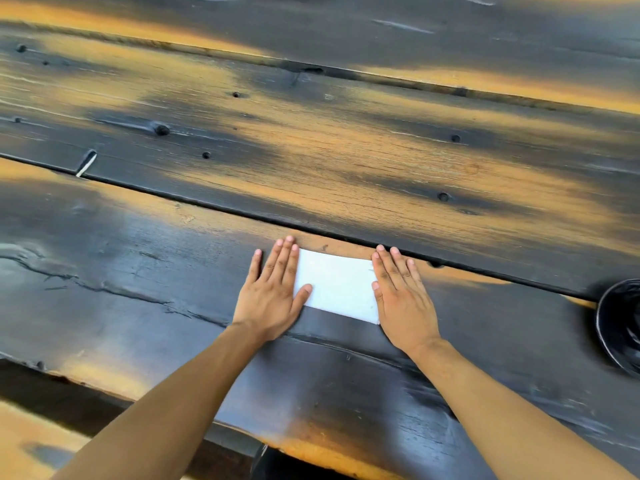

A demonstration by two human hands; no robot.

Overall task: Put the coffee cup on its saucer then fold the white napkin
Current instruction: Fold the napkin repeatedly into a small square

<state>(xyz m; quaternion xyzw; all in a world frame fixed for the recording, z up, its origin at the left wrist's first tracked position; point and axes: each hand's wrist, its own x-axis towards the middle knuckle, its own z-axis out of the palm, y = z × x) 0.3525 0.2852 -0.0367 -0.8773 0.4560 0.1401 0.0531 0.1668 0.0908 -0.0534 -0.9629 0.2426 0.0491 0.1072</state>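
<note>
The white napkin lies flat on the dark wooden table as a small rectangle. My left hand presses flat on its left end, fingers straight and thumb resting on the paper. My right hand lies flat on its right end, fingers straight. At the right edge of the view a black round saucer shows only in part; whether the cup stands on it cannot be told.
The table is made of wide scorched planks with dark gaps between them. Its near edge runs across the lower left, with lighter floor below it.
</note>
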